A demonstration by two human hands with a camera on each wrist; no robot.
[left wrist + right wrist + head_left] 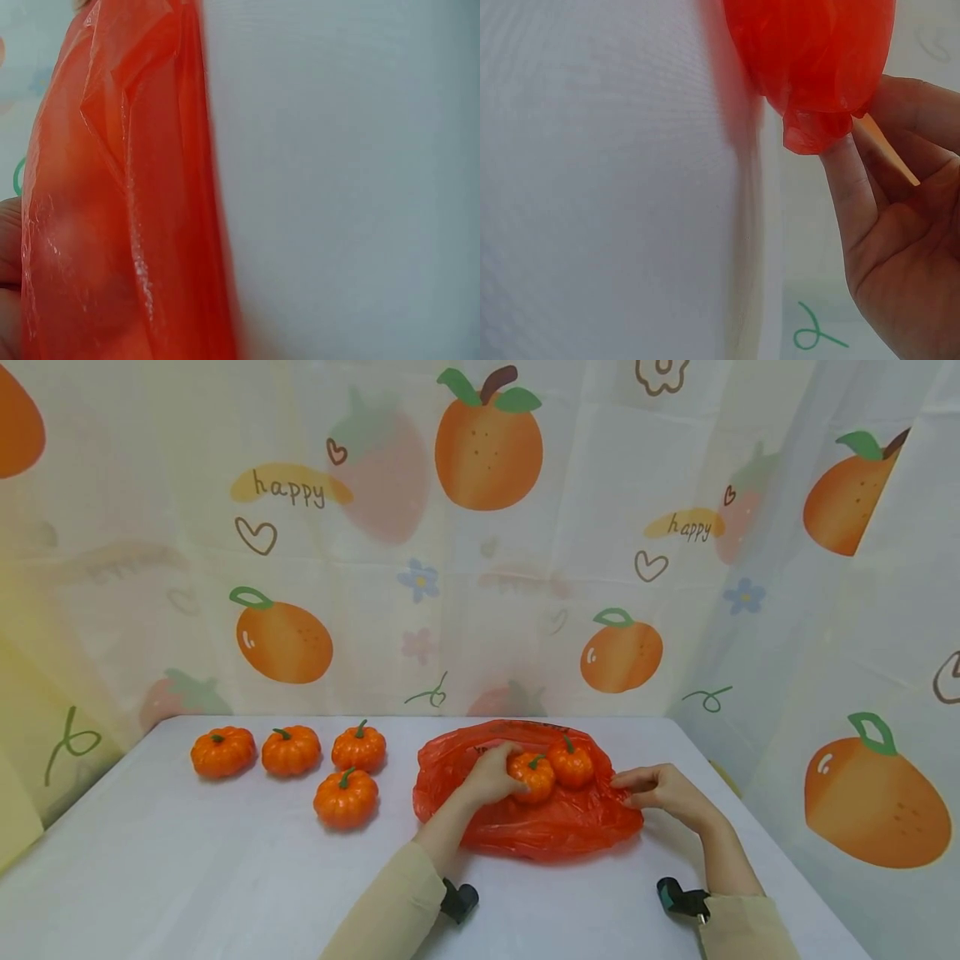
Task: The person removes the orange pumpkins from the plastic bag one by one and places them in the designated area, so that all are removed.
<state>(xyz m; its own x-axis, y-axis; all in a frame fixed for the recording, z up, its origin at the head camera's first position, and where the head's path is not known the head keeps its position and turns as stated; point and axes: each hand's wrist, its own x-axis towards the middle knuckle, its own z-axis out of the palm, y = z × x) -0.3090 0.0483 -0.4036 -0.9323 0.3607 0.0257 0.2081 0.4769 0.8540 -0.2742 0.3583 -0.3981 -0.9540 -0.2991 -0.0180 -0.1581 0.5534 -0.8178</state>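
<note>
A red plastic bag lies spread on the table with its mouth toward me. Two small orange pumpkins sit in it. My left hand grips the nearer pumpkin, thumb and fingers round its left side. The other pumpkin rests just behind it to the right. My right hand pinches the bag's right edge between thumb and fingers; the right wrist view shows the thumb against the gathered red plastic. In the left wrist view the bag covers most of the left hand.
Several more orange pumpkins stand on the left of the white table: one at far left, one beside it, one further right and one in front. A fruit-printed curtain hangs behind the table.
</note>
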